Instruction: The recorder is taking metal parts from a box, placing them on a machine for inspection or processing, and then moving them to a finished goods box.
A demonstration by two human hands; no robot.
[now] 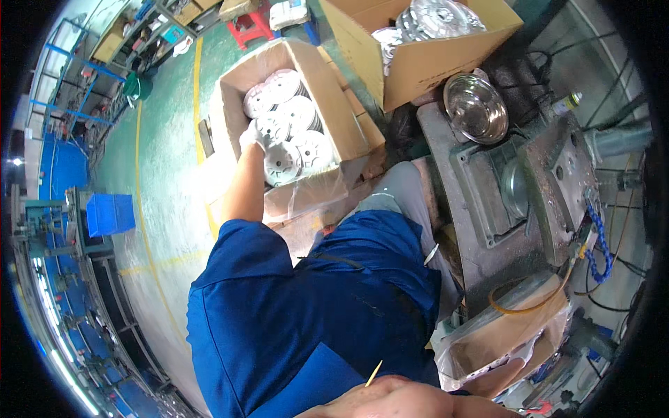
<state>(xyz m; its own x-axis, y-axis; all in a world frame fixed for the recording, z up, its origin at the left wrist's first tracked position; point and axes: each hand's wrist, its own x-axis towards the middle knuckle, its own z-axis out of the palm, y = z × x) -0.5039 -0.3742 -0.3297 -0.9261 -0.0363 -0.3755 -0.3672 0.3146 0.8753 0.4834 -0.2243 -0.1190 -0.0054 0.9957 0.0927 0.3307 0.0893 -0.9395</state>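
Note:
My left hand (251, 137), in a white glove, reaches into an open cardboard carton (327, 104). It is at the left edge of a stack of round, silvery metal discs (272, 127) with holes and slots. Its fingers are too small and too blended with the bright metal to show whether they grip a disc. Several more stacks of the same discs (282, 163) stand side by side in the carton, which has a clear plastic liner (306, 195) over its near edge. My right hand is out of view.
At my right stands a press (516, 188) with a metal die and a blue segmented hose (596, 244). A shiny steel bowl (476, 108) sits at its far end. Another carton (432, 63) holds metal parts; a lined carton (509, 334) is nearer. A blue bin (110, 214) stands left.

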